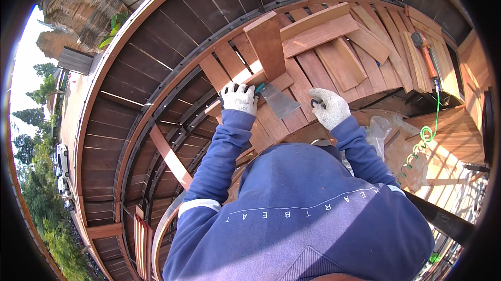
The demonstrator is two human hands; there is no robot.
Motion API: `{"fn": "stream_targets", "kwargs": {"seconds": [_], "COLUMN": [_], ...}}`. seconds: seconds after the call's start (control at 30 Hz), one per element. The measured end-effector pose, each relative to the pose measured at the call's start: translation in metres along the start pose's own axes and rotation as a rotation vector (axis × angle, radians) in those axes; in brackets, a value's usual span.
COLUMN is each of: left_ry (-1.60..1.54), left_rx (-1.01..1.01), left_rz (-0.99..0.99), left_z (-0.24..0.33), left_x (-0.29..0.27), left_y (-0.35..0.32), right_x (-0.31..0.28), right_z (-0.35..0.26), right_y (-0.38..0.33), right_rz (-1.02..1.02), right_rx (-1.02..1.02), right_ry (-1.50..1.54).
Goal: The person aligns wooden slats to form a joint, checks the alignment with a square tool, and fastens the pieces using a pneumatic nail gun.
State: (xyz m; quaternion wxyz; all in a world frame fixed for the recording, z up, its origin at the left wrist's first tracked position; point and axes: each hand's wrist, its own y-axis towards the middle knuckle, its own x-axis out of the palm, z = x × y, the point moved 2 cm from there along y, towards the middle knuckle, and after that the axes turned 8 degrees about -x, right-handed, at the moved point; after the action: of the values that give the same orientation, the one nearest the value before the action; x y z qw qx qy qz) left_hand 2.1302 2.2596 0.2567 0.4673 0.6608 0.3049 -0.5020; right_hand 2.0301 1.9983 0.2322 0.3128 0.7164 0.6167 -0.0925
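My left hand [239, 98], in a white glove with dark fingertips, is closed over a narrow wooden strip [213, 108] lying across the reddish-brown slats. A teal-coloured end [260, 88] shows beside its fingers, next to a flat grey, see-through-looking sheet [280, 102]; whether the two are joined is unclear. Behind these stands an upright wooden board [265, 45]. Over the near ends of the slats, my right hand [331, 108], gloved alike, has its fingers curled toward the thumb. Anything inside those fingers is hidden.
Loose boards [322, 36] lie stacked on the curved slatted surface. An orange power tool [428, 61] rests at the far right, its green coiled hose [427, 135] hanging down. A clear plastic bag [377, 133] is by my right forearm. Dark curved rails [177, 133] run along the left.
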Motion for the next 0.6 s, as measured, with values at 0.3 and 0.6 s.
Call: {"fn": "stream_targets", "kwargs": {"seconds": [0.3,0.6], "left_ry": [-0.081,-0.342], "left_rx": [0.020,-0.040], "left_rz": [0.068,0.042], "left_z": [-0.004,-0.017], "left_x": [-0.007,0.008], "left_y": [0.010,0.011], "right_x": [-0.001,0.000], "right_z": [-0.001,0.002], "right_y": [0.000,0.003], "right_rz": [-0.026,-0.060], "right_rx": [-0.001,-0.040], "right_ry": [-0.018,-0.051]}}
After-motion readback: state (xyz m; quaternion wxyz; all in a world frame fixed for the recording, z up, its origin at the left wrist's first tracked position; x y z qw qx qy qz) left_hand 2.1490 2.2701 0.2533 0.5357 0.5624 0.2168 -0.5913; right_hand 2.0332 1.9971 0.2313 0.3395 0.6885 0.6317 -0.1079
